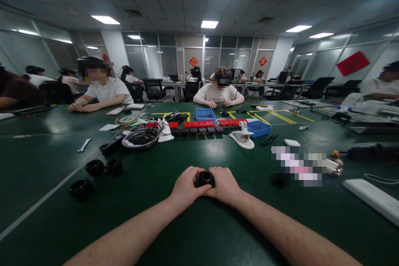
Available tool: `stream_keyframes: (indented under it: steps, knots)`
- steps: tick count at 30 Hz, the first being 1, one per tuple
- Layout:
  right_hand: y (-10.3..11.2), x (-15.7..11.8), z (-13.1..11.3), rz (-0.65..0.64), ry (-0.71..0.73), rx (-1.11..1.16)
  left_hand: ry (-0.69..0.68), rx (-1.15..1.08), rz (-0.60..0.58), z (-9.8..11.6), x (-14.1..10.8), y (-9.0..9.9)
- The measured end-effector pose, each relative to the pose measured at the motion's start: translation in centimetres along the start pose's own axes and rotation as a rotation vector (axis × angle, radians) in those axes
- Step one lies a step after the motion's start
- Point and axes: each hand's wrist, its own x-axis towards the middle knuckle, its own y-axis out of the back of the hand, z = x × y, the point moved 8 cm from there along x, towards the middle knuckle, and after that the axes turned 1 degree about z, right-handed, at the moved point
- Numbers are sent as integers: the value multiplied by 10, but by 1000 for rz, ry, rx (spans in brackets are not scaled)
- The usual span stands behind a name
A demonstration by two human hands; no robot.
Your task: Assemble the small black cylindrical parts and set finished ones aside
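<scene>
Between my two hands, low over the green table (149, 224), is a round black part (205, 178) with a hole in its top. My left hand (188, 187) grips its left side, thumb in front and fingers behind. From the right, my right hand (224, 183) closes around the same part, and its fingers partly hide it. Whether the part touches the tabletop I cannot tell. Off to the left lie three similar black round parts, one nearer me (81, 189), one at the back left (94, 168) and one beside it (114, 166).
Ahead stand a metal bowl (141, 139), red socket strips (199, 123), a white clip stand (243, 136) and blue bins (260, 128). A wrench (84, 145) lies left; a white bar (372, 199) lies right. A person (220, 93) sits opposite, another (106, 89) at the left.
</scene>
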Motion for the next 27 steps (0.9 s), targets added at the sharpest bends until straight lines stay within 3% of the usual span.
stream_keyframes:
  steps: [5, 9, 27]
  knots:
    - [-1, 0, -2, -214, 206, 354, -92, -51, -129, 2, 3, -2]
    - [0, -1, -1, -345, 262, 549, -96, -81, -144, 0, 3, -4]
    - [-5, 4, 5, -339, 179, 591, -102, -119, -181, 0, 4, -7]
